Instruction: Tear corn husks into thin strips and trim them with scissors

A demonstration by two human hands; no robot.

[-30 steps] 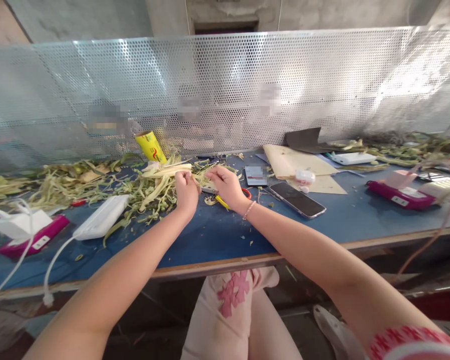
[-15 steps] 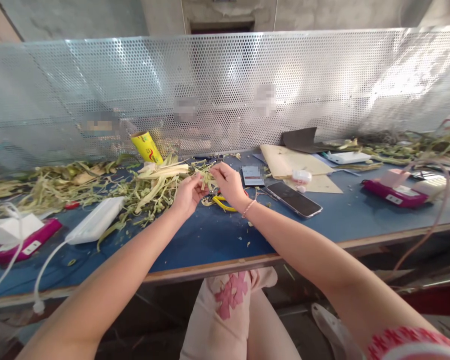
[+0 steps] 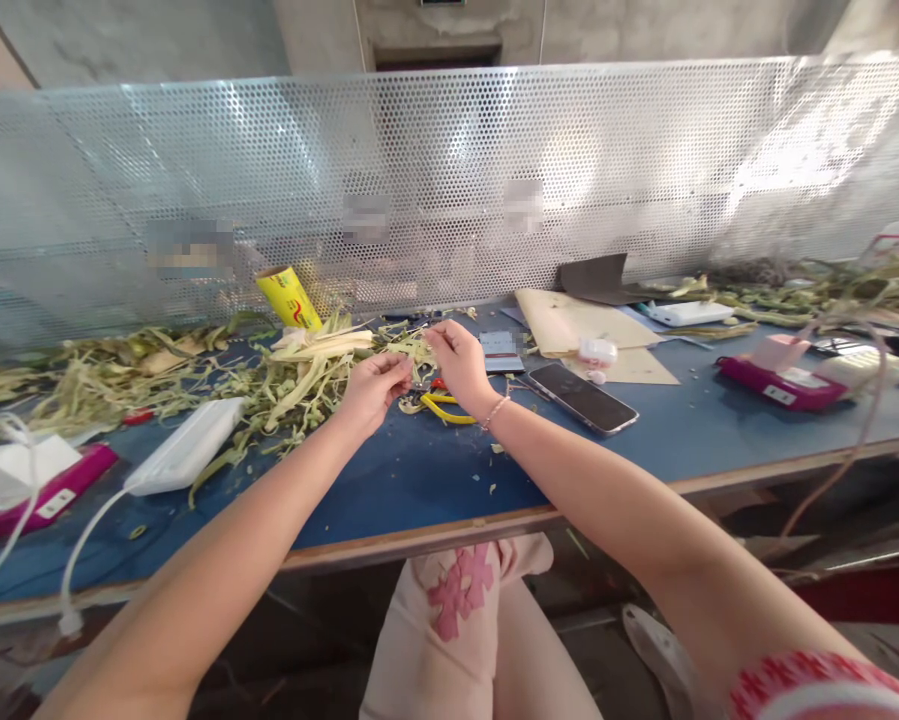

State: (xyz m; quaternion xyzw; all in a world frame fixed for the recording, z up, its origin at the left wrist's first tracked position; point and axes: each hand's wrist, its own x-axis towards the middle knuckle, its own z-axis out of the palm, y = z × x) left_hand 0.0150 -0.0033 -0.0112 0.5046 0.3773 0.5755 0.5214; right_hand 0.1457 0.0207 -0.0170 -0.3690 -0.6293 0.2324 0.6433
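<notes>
Over the blue table, my left hand (image 3: 378, 390) is closed in a pinch. What its fingers hold, if anything, is too small to make out. My right hand (image 3: 460, 362) is closed too, its thumb and fingertips pinching a pale green plant piece (image 3: 417, 350) that hangs between the hands. The two hands are slightly apart. Beneath my right hand lie pliers with yellow handles (image 3: 447, 411), partly hidden by it. Left of my left hand spreads a heap of dry, yellow-green plant stalks and leaves (image 3: 288, 385).
A yellow tube (image 3: 289, 296) leans at the back by a perforated metal screen (image 3: 449, 150). Right are a dark phone (image 3: 582, 397), tan paper (image 3: 561, 322) and a magenta power strip (image 3: 783, 385). Left, a white power bank (image 3: 186, 447) with a cable lies near another magenta strip (image 3: 55, 495).
My left hand has drawn back slightly towards me and to the left, widening the gap to my right hand. My right hand stays almost in place. The view has shifted a little.
</notes>
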